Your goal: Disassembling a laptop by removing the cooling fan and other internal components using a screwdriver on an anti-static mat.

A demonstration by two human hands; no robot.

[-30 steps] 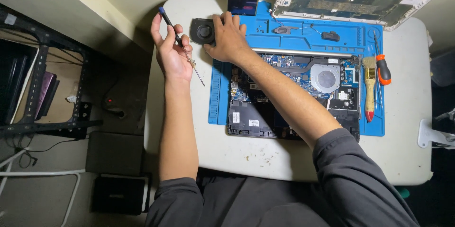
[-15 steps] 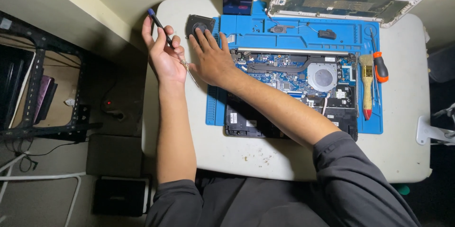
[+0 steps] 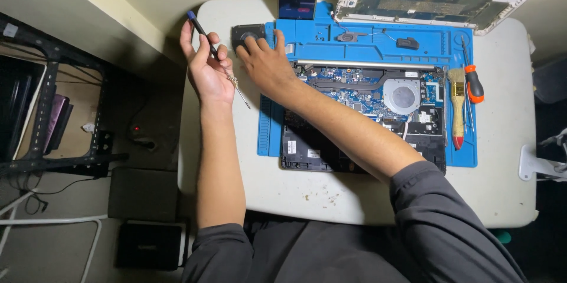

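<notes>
The left hand (image 3: 208, 70) is raised palm-up over the white surface (image 3: 502, 141), pinching a blue-tipped screwdriver (image 3: 216, 57) between fingers and thumb; the right hand (image 3: 266, 64) rests fingers-down on a small black fan (image 3: 244, 32) at the blue mat's (image 3: 378, 38) corner; an opened laptop (image 3: 366, 111) lies on the mat; a brush (image 3: 457, 106) and an orange-handled screwdriver (image 3: 473, 83) lie beside it.

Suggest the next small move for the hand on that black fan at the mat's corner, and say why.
Probably lift the right hand off the black fan and leave it there. The fan lies flat at the top left corner of the blue mat, outside the opened laptop, with fingertips resting on it rather than gripping. The left hand holds a thin screwdriver clear of the table.
</notes>
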